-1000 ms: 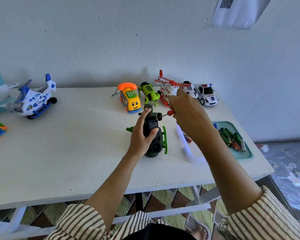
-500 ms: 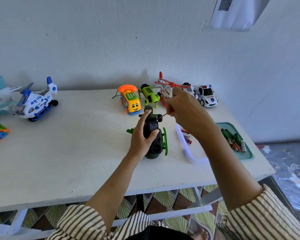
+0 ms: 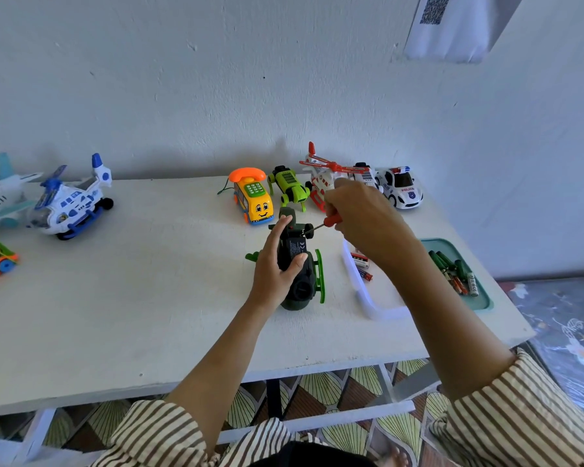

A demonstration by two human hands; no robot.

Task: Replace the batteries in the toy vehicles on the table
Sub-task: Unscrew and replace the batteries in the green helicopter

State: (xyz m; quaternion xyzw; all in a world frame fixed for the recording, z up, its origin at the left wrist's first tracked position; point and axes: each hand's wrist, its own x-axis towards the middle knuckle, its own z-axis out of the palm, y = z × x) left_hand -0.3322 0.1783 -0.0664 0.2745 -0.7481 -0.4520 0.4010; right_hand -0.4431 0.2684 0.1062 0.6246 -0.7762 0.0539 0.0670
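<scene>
The left hand (image 3: pixel 277 267) is grasping a dark green plastic toy helicopter (image 3: pixel 302 281), with the thumb and fingers curling around its body. The toy is lying belly-up near the middle of the white table (image 3: pixel 149 298). The right hand (image 3: pixel 361 217) is clenching a red-handled screwdriver (image 3: pixel 329 220), whose tip is touching the toy's underside. To the right, a clear plastic tray (image 3: pixel 361 291) and a teal tray (image 3: pixel 486 298) are holding loose batteries (image 3: pixel 447 264).

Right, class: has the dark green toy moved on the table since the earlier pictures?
No. The dark green toy lies just where it did, close in front of the yellow bus toy, with the left hand gripping it.
</scene>
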